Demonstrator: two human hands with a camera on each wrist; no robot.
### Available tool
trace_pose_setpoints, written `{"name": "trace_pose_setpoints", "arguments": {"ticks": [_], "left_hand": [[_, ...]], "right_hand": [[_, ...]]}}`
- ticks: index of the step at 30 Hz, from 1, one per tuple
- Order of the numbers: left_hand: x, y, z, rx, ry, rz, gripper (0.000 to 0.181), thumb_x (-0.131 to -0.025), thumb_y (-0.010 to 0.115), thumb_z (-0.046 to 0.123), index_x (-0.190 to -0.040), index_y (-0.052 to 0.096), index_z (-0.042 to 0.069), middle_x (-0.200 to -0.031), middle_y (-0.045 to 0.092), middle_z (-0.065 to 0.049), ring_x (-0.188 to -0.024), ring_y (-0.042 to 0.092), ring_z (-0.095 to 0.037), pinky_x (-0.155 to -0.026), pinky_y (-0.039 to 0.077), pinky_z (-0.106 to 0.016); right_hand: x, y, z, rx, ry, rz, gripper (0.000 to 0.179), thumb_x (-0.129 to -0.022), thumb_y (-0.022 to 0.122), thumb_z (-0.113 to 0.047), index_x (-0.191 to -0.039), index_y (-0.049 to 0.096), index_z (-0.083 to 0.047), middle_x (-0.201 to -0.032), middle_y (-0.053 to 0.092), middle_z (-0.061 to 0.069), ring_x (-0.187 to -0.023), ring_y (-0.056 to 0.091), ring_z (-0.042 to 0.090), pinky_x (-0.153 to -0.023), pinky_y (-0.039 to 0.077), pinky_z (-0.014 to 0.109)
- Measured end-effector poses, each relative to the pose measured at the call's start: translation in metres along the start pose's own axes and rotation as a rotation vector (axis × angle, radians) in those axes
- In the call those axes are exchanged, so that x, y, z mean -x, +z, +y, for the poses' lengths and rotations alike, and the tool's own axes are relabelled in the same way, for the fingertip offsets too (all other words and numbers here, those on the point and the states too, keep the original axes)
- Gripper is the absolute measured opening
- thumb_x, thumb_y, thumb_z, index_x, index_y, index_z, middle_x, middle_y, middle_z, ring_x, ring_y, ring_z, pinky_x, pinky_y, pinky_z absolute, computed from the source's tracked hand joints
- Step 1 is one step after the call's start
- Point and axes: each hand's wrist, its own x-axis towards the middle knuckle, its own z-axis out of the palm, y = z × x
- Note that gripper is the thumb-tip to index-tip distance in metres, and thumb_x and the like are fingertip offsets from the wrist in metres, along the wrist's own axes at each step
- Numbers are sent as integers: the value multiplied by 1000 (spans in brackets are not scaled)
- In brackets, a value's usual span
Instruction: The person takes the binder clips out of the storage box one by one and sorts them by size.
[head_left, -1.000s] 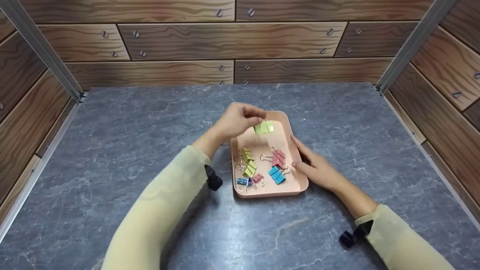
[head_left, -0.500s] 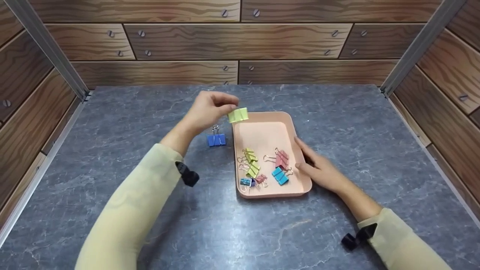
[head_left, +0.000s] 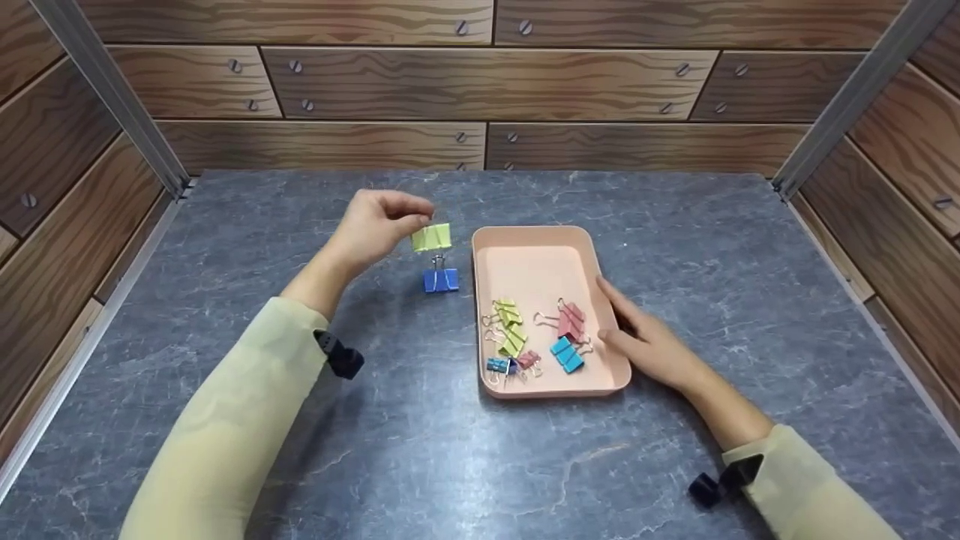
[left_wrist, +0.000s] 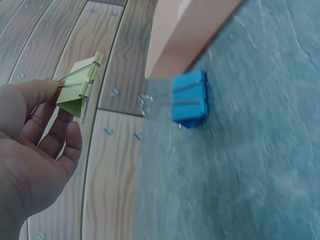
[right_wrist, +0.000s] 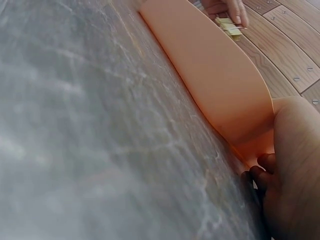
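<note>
My left hand (head_left: 375,225) pinches a yellow-green binder clip (head_left: 432,238) by its wire handles, as the left wrist view also shows. Below that clip, a large blue binder clip (head_left: 441,281) stands on the table with its handles up, left of a pink tray (head_left: 532,266). My right hand (head_left: 652,349) grips the tray's right side, thumb over the rim and fingers along the outer wall. In the front half of the tray lie yellow-green binder clips (head_left: 512,341), a pink binder clip (head_left: 571,321) and a light blue binder clip (head_left: 567,355).
Several small binder clips (head_left: 529,360) sit in the tray's front left corner. The grey marbled table (head_left: 375,420) runs back to a wood-patterned wall (head_left: 480,82), with similar panels on both sides.
My left hand has carried the yellow-green binder clip from over the tray leftward to above the blue clip, which has come into sight. My right hand has stayed on the tray.
</note>
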Motion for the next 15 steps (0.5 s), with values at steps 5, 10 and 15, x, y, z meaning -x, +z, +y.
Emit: {"name": "trace_pose_setpoints", "arguments": {"ticks": [5,10,15], "left_hand": [[5,-9,-15,3,-18,28,19,-103,71,10,-119,80,5,-118,77,-10,-105,69,-19,-89,57,-35],[9,-14,-30,-3,-36,57,19,-102,71,8,-118,80,3,-116,77,-10,-103,68,-17,-84,56,-28],[11,-16,-44,9,-44,67,19,-101,72,7,-117,79,1,-117,77,-14,-102,67,-18,-83,55,-28]], "right_hand": [[0,0,0,-13,-1,0,77,-106,65,-26,-170,23,-29,-170,29,16,-155,30,37,-126,22,54],[0,0,2,-5,-7,5,77,-106,65,-26,-170,24,-28,-171,29,16,-155,30,38,-125,22,55],[0,0,2,3,-8,2,77,-106,65,-27,-171,23,-28,-172,27,16,-156,28,38,-126,21,56]]}}
